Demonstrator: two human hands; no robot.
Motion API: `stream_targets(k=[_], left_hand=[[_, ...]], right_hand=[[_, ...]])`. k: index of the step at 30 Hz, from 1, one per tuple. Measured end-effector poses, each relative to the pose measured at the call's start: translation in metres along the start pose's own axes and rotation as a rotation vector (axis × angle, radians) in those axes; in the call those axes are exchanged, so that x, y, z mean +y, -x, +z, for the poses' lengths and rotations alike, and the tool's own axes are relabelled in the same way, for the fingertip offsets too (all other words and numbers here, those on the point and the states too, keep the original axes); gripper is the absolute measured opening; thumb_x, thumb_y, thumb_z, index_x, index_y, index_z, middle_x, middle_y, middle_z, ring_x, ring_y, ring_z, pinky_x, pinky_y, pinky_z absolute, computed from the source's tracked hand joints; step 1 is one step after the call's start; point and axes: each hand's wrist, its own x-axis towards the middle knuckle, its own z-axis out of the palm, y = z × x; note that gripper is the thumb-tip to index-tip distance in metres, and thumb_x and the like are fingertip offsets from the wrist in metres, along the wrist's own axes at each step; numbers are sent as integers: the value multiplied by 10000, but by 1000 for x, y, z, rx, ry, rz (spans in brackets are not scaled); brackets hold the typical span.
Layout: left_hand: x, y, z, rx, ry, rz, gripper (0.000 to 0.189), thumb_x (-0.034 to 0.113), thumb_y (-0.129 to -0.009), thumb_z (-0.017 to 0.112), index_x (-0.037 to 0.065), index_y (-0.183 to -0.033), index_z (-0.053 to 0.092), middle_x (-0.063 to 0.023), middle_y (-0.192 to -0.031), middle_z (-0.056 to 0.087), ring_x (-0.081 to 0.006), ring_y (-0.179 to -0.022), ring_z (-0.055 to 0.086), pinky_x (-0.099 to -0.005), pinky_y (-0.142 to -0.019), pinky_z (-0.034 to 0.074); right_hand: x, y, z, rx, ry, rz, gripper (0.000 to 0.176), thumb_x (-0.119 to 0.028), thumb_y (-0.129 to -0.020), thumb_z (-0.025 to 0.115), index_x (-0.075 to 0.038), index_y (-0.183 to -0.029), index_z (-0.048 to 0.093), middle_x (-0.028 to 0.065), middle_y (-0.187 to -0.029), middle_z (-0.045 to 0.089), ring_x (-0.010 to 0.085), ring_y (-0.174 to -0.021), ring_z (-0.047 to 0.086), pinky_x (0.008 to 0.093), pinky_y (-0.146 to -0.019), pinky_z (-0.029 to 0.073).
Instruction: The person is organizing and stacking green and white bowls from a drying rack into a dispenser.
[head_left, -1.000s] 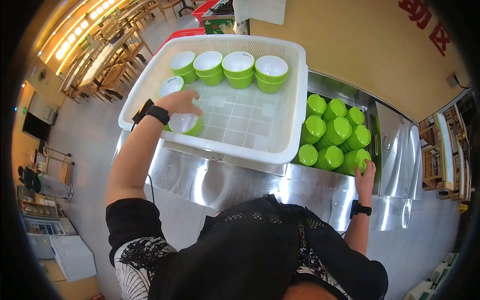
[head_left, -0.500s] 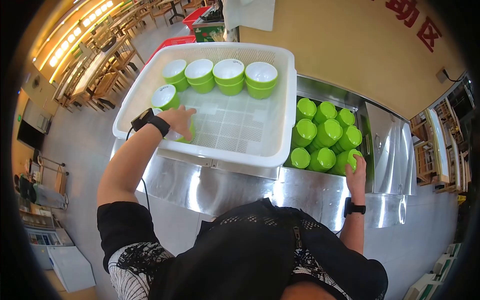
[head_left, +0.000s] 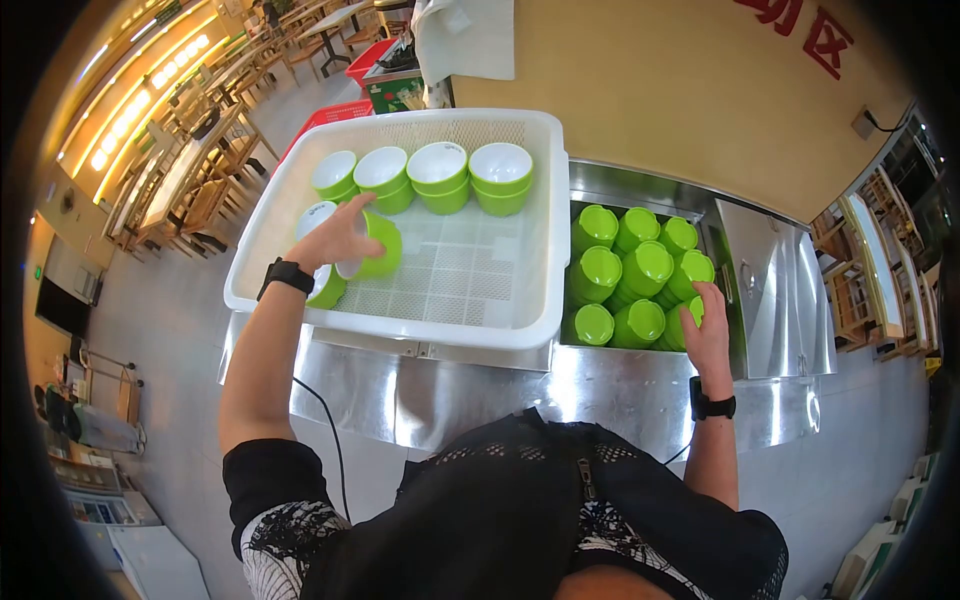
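My left hand (head_left: 338, 238) is closed on a green bowl (head_left: 382, 248) with a white inside, held tilted over the left part of a white plastic basket (head_left: 548, 230). Beside and partly under that hand are other bowls, among them a green one (head_left: 326, 290). A row of stacked bowls (head_left: 438, 178) stands upright, white insides up, along the basket's far side. To the right, several stacks of upside-down green bowls (head_left: 638, 272) fill a metal well. My right hand (head_left: 708, 328) is wrapped round the front right bowl (head_left: 688, 322) there, its fingers partly hiding it.
The basket rests on a steel counter (head_left: 450, 390). Right of the well is a metal panel (head_left: 770, 290). Behind stand a yellow wall (head_left: 640, 100), red baskets (head_left: 335, 115) and a green box (head_left: 395, 92). A black cable (head_left: 335, 430) hangs by my left arm.
My left hand has raised and tilted the bowl, moving it slightly up and right within the basket. My right hand stays at the front right bowl. The whole view has shifted slightly.
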Motion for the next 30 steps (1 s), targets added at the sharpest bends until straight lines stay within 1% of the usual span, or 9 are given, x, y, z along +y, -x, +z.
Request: stream_targets(k=[4,7,9,11,15,21,24,28,30], left_hand=[[35,3,-14,56,163,99,957,288,-709,790,68,-1531,351,-203,-1333,555,-298,-1217,567,-366,-1036,452],[100,17,-21,-93,523,-20,829,181,-783,689,66,-1536,361,-101,-1337,555,-230,-1245,526,-315,-1067,406],[136,21,-14,-206,763,247,846,222,-778,659,71,-1547,340,-90,-1319,550,-210,-1242,514,-324,-1072,396],[169,27,-6,-264,734,316,871,255,-768,658,69,-1552,328,-95,-1308,552,-211,-1235,518,-329,-1075,392],[216,42,16,-481,783,448,934,337,-748,660,55,-1561,299,-118,-1326,537,-228,-1241,518,-348,-1085,385],[235,59,34,-747,1009,246,911,331,-772,653,47,-1557,289,-144,-1418,494,-251,-1301,508,-384,-1099,414],[232,58,48,-757,1078,184,890,351,-795,658,51,-1550,295,-148,-1431,487,-260,-1314,514,-397,-1109,426],[238,64,58,-788,1175,133,872,380,-818,650,45,-1543,300,-147,-1450,473,-258,-1333,505,-400,-1121,422],[235,66,66,-794,1297,152,748,341,-920,587,52,-1546,297,-128,-1429,485,-226,-1315,491,-377,-1104,413]], right_hand=[[-31,-12,-6,-3,-64,-26,449,-72,-883,661,-12,-1310,538,193,-1373,528,355,-1258,529,398,-1036,434],[-64,-23,-8,-7,-121,-95,497,-59,-865,680,-32,-1337,529,157,-1391,531,290,-1251,542,362,-968,465],[-95,-28,-13,-17,-154,-149,524,-58,-857,689,-38,-1353,521,145,-1407,528,272,-1263,535,356,-947,470],[-131,-31,-20,-85,-321,-286,651,-79,-800,766,-43,-1392,498,207,-1414,495,392,-1329,479,432,-1112,393],[-181,-23,-32,-165,-359,-471,818,-148,-742,846,-58,-1446,440,213,-1462,438,419,-1342,456,450,-1107,402],[-191,-6,-41,-250,-498,-564,930,-220,-698,898,-67,-1466,396,242,-1483,379,449,-1340,437,466,-1087,422],[-195,-4,-55,-339,-446,-624,1023,-318,-684,941,-96,-1487,347,264,-1523,311,458,-1374,401,497,-1107,395],[-196,3,-43,-247,-382,-633,999,-305,-673,942,-104,-1469,372,262,-1500,331,472,-1357,402,505,-1095,403],[-193,7,-33,-179,-511,-658,983,-258,-654,940,-108,-1453,388,255,-1474,352,478,-1316,428,503,-1081,413]])
